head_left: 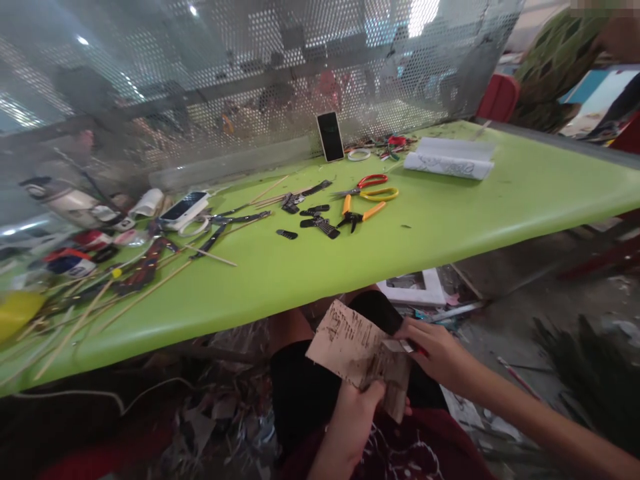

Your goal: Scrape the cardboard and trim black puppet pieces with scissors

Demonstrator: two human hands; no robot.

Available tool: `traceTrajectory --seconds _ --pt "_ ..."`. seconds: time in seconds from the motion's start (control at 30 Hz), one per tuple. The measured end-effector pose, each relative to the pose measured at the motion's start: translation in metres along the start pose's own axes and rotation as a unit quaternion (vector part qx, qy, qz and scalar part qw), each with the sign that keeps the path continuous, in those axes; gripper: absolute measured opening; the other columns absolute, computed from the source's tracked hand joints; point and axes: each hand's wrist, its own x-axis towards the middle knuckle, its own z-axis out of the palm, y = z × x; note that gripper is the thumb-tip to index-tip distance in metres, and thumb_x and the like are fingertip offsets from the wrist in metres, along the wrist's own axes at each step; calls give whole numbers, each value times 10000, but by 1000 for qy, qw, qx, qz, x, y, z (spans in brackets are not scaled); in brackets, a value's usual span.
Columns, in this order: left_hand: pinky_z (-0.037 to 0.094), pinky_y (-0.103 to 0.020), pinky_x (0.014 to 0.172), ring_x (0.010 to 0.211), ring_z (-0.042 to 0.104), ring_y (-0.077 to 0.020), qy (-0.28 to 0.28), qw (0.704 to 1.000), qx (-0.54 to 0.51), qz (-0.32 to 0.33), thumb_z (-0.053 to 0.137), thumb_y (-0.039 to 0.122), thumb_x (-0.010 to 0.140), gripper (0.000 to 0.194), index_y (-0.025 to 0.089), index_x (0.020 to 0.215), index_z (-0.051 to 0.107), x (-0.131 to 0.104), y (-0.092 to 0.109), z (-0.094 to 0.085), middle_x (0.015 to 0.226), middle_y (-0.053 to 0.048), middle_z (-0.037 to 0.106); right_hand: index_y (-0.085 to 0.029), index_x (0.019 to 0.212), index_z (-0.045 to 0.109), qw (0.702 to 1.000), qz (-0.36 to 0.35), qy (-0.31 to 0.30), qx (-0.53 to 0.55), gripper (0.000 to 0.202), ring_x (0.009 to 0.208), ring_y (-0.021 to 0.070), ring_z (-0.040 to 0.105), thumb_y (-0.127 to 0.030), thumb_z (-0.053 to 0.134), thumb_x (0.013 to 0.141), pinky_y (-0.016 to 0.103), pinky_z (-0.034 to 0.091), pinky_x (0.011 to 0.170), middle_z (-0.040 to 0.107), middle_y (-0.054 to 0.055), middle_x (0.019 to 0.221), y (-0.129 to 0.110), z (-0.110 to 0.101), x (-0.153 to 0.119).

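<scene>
Over my lap, below the table's front edge, my left hand [357,413] grips a worn, light brown board [347,340] with dark marks on it. Its thumb presses on the board's lower part, where a darker brown piece [395,383] lies. My right hand [433,350] is closed at the board's right edge around a small tool with a red part and a flat, pale metal end [399,346]. That metal end rests at the board's upper right; the rest of the tool is hidden by the fingers.
The green table [280,287] carries red-and-yellow scissors [373,188], orange-handled pliers [355,215], several black strips [320,223], thin sticks, an upright phone [331,137] and rolled paper [450,160]. A perforated metal screen stands behind. A person's patterned sleeve [555,60] shows at upper right.
</scene>
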Motion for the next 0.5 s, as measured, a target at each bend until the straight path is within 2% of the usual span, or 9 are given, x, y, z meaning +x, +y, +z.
traceTrajectory --seconds 0.1,0.2,0.3,0.37,0.43,0.5 --pt "534 -308 575 596 697 -229 2 1000 13 -9 604 228 725 370 91 1069 591 0 1 0 630 -60 711 -185 859 600 999 34 22 12 186 747 183 619 -139 420 873 280 473 656 646 74 822 6 8 3" --pt "530 -309 573 599 695 -232 -11 1000 17 -14 602 241 725 260 90 931 648 -2 2 -2 618 -77 706 -193 821 604 987 160 25 -14 204 754 190 619 -284 444 911 282 478 697 665 70 818 18 3 9" --pt "530 -307 574 577 686 -222 -11 1000 1 -22 615 239 717 184 90 812 665 -5 2 -3 612 -87 702 -165 900 608 960 266 56 -71 321 784 227 621 -376 371 944 317 469 713 677 114 862 49 -16 9" --pt "537 -316 587 589 687 -224 9 999 -33 -12 629 236 708 208 85 847 663 -4 2 -5 642 -88 709 -156 897 630 947 303 33 -96 324 783 244 631 -394 413 926 326 463 705 686 121 847 76 -31 0" --pt "546 -335 598 619 693 -242 32 997 -65 9 650 254 701 252 72 876 657 1 1 -10 667 -98 711 -157 758 655 936 329 -24 -120 257 676 258 629 -364 535 852 333 445 639 674 114 709 100 -41 -14" --pt "555 -349 602 646 698 -258 71 994 -79 41 694 283 680 295 71 880 653 10 -3 -20 697 -105 711 -149 703 671 921 355 -61 -151 211 611 272 622 -315 588 803 344 425 595 658 128 653 113 -45 -28"
